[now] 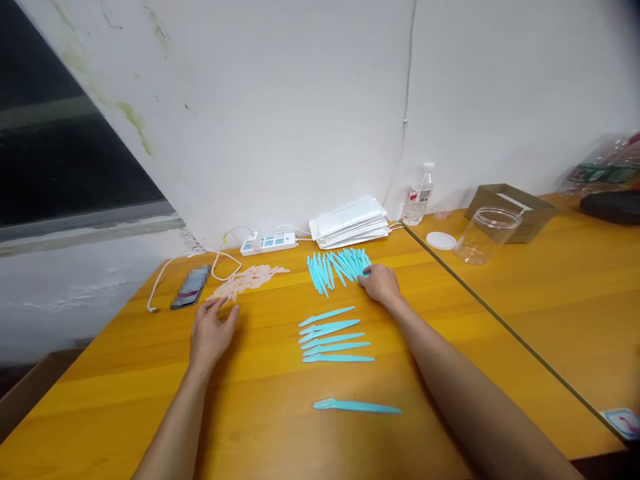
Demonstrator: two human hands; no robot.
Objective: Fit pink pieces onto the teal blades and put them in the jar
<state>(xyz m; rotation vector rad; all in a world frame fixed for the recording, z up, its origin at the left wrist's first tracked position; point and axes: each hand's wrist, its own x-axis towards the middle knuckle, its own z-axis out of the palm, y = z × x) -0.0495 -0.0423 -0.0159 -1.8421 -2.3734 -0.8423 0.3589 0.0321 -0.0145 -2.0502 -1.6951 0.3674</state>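
My right hand [381, 283] has its fingers pinched at the right end of a spread pile of turquoise eyebrow razors [325, 272], on one of the razors. Near the pale pink translucent covers [245, 281], my left hand [213, 333] hovers with thumb and fingers apart and nothing in it. Several more razors [337, 348] lie in a rough row in the middle of the table, their handles pointing right. Closest to me, a single razor [357, 405] lies by itself. Fingertips of the right hand are partly hidden.
Along the wall are a phone [191, 287], a white power strip [269, 244] with cables, stacked white packets [350, 224] and a water bottle [419, 197]. Right of the table seam [480, 307] are a white lid [441, 241], a clear jar [485, 237] and a cardboard box [537, 220].
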